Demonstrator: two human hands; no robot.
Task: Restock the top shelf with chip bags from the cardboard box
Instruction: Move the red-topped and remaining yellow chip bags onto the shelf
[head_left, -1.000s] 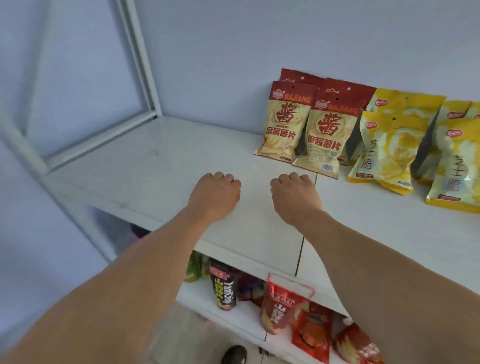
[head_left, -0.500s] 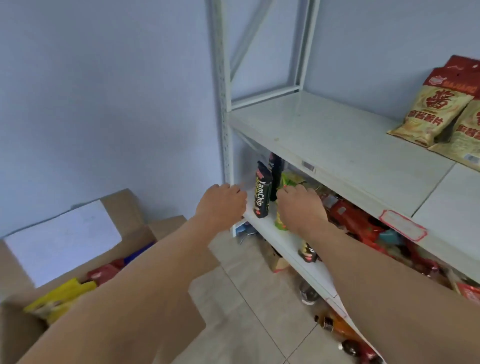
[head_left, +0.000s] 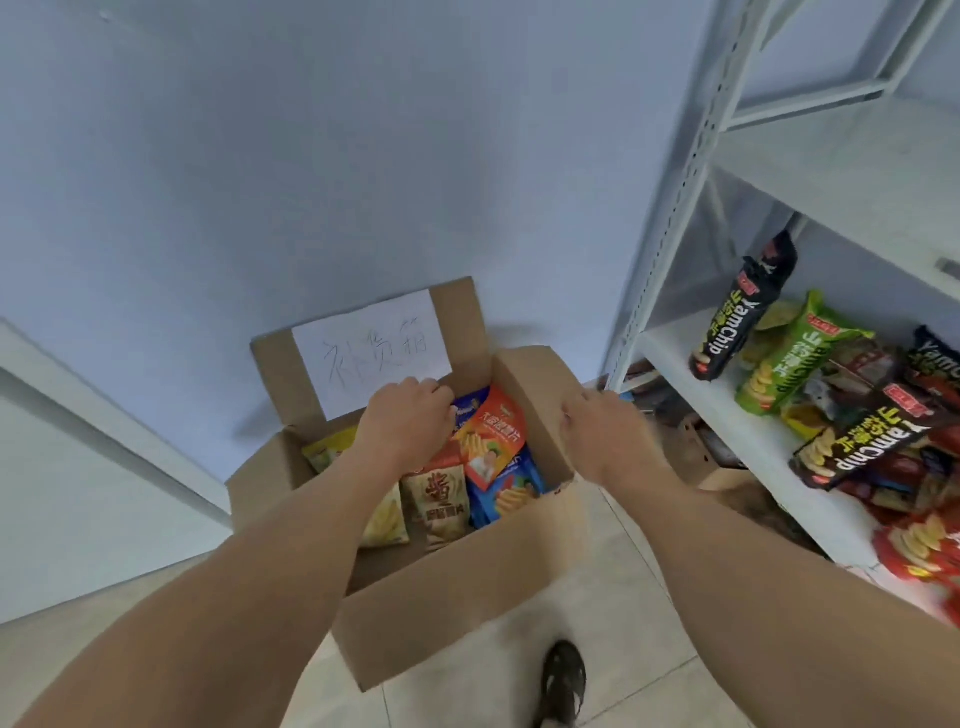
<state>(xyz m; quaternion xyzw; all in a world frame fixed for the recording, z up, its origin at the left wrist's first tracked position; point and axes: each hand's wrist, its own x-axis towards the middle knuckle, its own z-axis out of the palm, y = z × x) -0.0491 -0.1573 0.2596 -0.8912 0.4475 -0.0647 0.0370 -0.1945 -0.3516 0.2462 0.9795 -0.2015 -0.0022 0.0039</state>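
An open cardboard box (head_left: 457, 587) stands on the floor by the wall, with a handwritten paper (head_left: 374, 348) on its back flap. Inside stand several chip bags: an orange one (head_left: 493, 436), a beige and red one (head_left: 441, 499), a blue one (head_left: 509, 488) and a yellow one (head_left: 384, 519). My left hand (head_left: 405, 421) hangs over the bags at the back of the box, fingers bent down, with nothing lifted. My right hand (head_left: 602, 436) hovers above the box's right flap and holds nothing. The top shelf (head_left: 831, 156) shows bare at the upper right.
The white metal rack's perforated post (head_left: 670, 208) rises just right of the box. Its lower shelf holds black YamChip bags (head_left: 737, 322), a green one (head_left: 789, 364) and red bags. My shoe (head_left: 563, 680) is on the tiled floor in front of the box.
My view swung from the top shelf down and left to the box. Both hands left the shelf and came down; the left is now over the bags, the right over the flap.
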